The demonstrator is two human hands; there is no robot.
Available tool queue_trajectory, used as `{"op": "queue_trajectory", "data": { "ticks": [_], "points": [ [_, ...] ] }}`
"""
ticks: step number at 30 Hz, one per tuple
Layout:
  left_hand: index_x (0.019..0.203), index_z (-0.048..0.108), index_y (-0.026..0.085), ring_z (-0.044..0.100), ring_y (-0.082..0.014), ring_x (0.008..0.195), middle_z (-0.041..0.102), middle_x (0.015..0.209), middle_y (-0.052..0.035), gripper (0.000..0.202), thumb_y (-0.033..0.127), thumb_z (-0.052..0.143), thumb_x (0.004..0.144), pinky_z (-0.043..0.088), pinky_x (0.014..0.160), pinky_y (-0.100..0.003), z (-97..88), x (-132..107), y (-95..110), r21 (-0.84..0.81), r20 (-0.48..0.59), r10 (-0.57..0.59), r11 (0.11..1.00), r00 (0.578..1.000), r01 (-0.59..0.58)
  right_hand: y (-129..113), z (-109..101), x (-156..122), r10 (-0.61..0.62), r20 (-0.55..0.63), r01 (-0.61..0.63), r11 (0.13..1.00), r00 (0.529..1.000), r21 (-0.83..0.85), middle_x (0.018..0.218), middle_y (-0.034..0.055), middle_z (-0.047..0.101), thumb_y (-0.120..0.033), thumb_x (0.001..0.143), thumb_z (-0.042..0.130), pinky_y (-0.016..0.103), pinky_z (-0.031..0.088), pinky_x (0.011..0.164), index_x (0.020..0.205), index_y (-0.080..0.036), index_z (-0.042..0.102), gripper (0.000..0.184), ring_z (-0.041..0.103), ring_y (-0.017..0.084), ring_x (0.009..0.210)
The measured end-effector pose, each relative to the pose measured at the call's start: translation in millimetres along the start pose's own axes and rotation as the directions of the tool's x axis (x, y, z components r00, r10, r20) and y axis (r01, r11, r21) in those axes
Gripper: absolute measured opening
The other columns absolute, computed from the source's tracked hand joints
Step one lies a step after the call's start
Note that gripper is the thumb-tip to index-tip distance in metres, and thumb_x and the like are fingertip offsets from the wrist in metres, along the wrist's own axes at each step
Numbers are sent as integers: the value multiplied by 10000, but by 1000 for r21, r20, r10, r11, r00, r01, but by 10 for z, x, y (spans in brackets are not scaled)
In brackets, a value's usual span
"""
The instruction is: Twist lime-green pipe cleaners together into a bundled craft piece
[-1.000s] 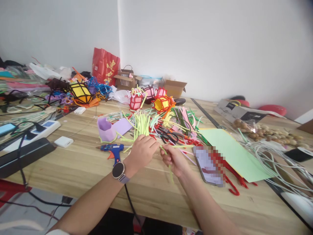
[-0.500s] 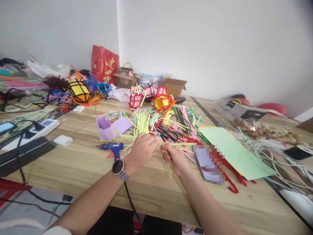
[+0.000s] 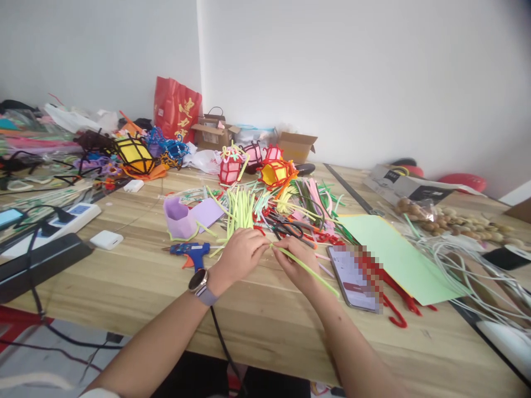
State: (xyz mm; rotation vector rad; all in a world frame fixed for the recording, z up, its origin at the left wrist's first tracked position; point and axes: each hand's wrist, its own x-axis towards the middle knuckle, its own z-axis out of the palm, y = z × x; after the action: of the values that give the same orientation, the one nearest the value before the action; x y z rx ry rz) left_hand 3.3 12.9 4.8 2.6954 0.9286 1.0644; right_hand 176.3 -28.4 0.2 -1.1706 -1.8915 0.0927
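Note:
Both my hands meet over the front of the table, pinching a yellow-green pipe cleaner [image 3: 309, 269]. My left hand [image 3: 243, 253], with a watch on the wrist, has its fingertips closed on the strip where the hands meet. My right hand [image 3: 295, 261] is closed on it just beside them, and a long end slants across the back of that hand toward the lower right. Behind my left hand lies a bundle of yellow-green pipe cleaners [image 3: 240, 205]. A blue glue gun [image 3: 194, 253] rests left of my left hand, near a lilac hexagonal cup [image 3: 179, 216].
Right of my hands lie a phone [image 3: 352, 279], red pipe cleaners [image 3: 396, 315] and a light green sheet [image 3: 398, 254]. Black-handled scissors [image 3: 290, 228] sit behind. Small lanterns [image 3: 276, 173] stand farther back. A power strip [image 3: 62, 226] is at left, white cables [image 3: 448, 265] at right.
The pipe cleaner's long end has swung from pointing right to slanting down over my right hand. My right hand has turned, its fingers coming up level with my left.

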Motion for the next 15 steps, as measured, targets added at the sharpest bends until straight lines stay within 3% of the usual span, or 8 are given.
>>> {"op": "queue_trajectory", "data": {
  "ticks": [5, 9, 15],
  "points": [
    [867, 659, 170, 598, -193, 838, 678, 854, -58, 202, 238, 476, 918, 453, 773, -332, -26, 2, -11, -11, 0, 0, 1000, 1000, 0, -8, 31, -10, 87, -38, -85, 995, 995, 51, 661, 15, 628, -234, 851, 548, 245, 426, 536, 783, -203, 615, 100, 564, 142, 578],
    [969, 642, 166, 599, -183, 887, 677, 930, -59, 217, 219, 434, 936, 464, 809, -319, -44, 10, -10, -71, 24, 36, 997, 999, -34, 12, 36, -11, -81, 1, 81, 997, 997, 19, 729, 29, 635, -191, 880, 510, 253, 457, 605, 822, -211, 609, 117, 594, 149, 666],
    [854, 634, 160, 586, -181, 866, 647, 865, -55, 234, 188, 417, 936, 464, 802, -309, -96, 11, -21, -24, 112, 13, 1000, 994, -10, 96, 77, -67, -206, 15, 207, 977, 978, -54, 810, 47, 646, -150, 890, 509, 252, 485, 660, 906, -218, 600, 115, 621, 153, 749]
  ]
}}
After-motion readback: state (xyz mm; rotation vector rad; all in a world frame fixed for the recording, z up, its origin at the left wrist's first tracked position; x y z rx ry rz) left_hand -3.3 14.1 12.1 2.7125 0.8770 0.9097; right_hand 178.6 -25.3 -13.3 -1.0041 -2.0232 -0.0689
